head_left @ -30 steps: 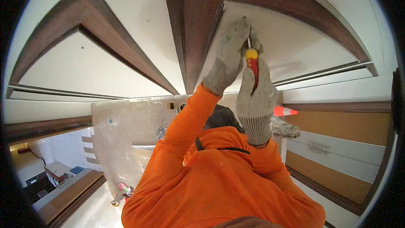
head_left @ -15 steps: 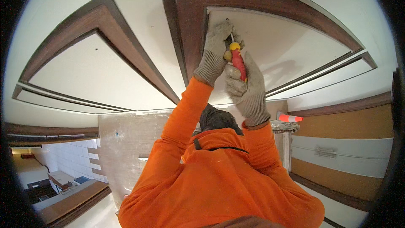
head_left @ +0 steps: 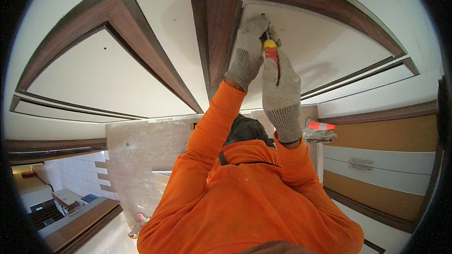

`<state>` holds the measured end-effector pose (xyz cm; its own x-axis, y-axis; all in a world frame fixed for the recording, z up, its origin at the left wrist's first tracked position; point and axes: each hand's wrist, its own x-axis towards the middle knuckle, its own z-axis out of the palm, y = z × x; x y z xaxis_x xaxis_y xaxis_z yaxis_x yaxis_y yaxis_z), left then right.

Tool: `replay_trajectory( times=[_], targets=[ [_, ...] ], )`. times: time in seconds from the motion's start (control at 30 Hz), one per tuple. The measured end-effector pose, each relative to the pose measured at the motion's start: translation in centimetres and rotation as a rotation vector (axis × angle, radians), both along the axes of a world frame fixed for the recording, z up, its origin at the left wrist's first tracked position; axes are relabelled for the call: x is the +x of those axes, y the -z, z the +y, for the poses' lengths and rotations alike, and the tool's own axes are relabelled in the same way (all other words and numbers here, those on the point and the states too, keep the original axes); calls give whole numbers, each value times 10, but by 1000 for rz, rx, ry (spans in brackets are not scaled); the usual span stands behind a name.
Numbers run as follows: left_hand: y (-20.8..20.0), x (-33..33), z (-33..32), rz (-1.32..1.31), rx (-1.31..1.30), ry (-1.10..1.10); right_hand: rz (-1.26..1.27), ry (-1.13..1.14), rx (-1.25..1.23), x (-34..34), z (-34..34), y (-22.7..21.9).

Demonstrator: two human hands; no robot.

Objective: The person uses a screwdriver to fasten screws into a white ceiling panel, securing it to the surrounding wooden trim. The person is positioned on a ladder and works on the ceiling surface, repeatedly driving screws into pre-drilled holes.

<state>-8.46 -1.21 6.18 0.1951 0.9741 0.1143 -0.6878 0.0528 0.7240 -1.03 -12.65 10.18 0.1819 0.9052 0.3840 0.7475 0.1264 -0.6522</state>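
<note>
Both my hands wear grey knitted gloves and reach up to a cream panel framed in dark brown wood. My right hand is closed round a screwdriver with a red and yellow handle, most of which the hand covers. Close by, my left hand is closed at the screwdriver's shaft, its fingers against the panel. A small dark spot, a screw or a hole, shows just above those fingertips. Fingers hide most of the shaft and its tip.
Another cream panel in a brown frame lies to the left, beyond a cream strip. An orange and white cone is at the right, above a wrapped grey bundle. Brown and white cabinet fronts stand lower right.
My right hand has rolled round the handle: its curled fingers showed before, its back shows now. Both hands and the panels sit slightly farther right and higher in view.
</note>
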Motion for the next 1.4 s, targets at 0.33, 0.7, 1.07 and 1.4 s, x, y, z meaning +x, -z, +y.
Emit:
replay_trajectory(
  times=[0.33, 0.7, 1.07, 1.4],
  targets=[
    [-3, -1, 9, 399, 179, -240, 1334, -339, -306, 29, -1, -7],
    [25, -5, -33, 1315, 839, -1024, 1063, -171, -178, 75, -81, 24],
    [17, 3, -21, 1766, 1102, -1236, 289, 485, 270, 205, -149, 62],
    [25, 17, -14, 1704, 966, -1063, 287, 753, 163, 270, -174, 164]
  ],
)
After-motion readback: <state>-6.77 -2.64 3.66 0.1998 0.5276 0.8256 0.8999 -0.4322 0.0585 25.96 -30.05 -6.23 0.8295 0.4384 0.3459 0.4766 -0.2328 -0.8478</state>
